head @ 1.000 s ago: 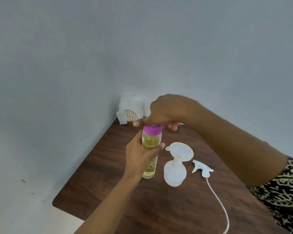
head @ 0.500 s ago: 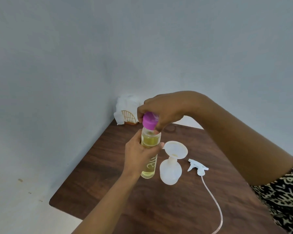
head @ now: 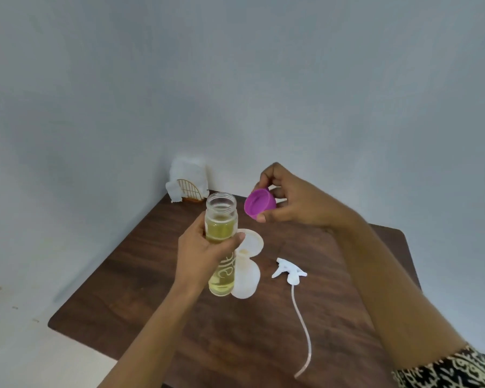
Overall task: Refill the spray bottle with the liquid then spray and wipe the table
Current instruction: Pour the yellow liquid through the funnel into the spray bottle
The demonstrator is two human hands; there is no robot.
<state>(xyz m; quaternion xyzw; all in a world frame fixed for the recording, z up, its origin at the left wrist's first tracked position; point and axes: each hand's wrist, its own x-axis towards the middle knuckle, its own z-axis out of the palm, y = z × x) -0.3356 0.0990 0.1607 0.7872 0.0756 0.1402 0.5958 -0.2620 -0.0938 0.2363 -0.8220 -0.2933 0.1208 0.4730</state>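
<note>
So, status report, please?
Left hand grips uncapped bottle of yellow liquid. Right hand pinches purple cap. Spray bottle with funnel stands beside it, nothing blocking.

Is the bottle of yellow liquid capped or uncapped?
Uncapped: the bottle has a bare mouth; the right hand holds the purple cap beside it.

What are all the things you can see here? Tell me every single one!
table: one, dark brown wood, against the wall corner
liquid bottle: one, clear with yellow liquid, open, upright in the left hand
cap: one, purple, off the bottle, in the right hand
spray bottle: one, whitish, standing on the table beside the liquid bottle
funnel: one, whitish, sitting in the spray bottle's neck
spray head: one, white with a long tube, lying on the table
napkin holder: one, golden with white napkins, table's far corner
left hand: one, grips the liquid bottle
right hand: one, pinches the cap
</note>
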